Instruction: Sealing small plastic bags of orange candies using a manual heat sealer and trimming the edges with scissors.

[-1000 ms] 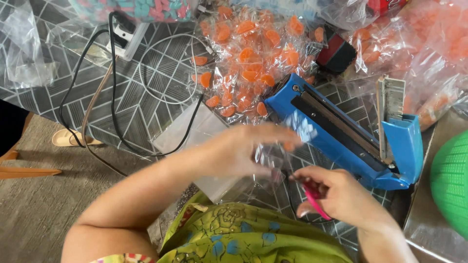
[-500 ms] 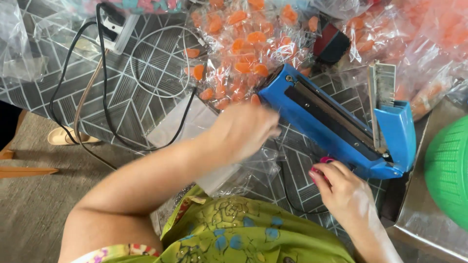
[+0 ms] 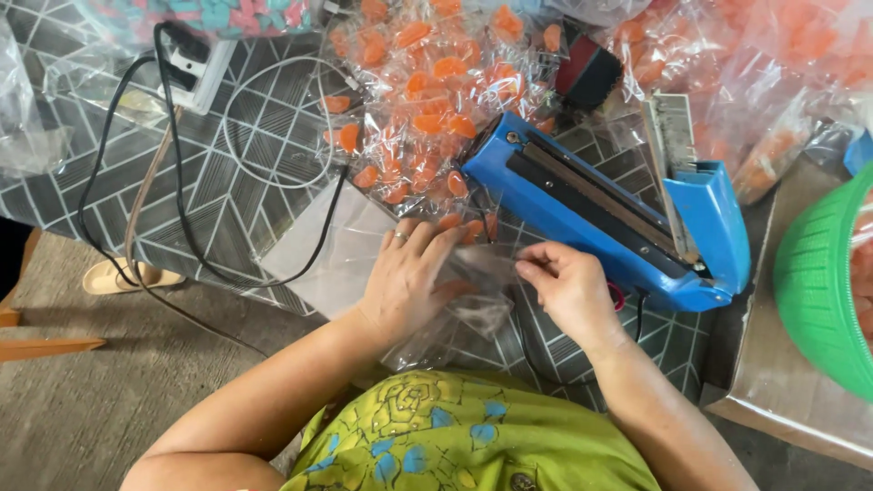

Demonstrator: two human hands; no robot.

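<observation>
Here left hand (image 3: 405,277) lies flat, right hand (image 3: 568,286) pinches clear bag (image 3: 482,291).

The green basket (image 3: 823,291) is cut off at right; its contents seem orange.

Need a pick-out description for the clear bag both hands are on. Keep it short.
Start at the blue heat sealer lying open on the grey patterned table. Just in front of its near edge, the left hand lies flat on a clear plastic bag and the right hand pinches its edge. Unlike the sealed bags heaped behind, it looks nearly empty, with few orange sweets.
</observation>
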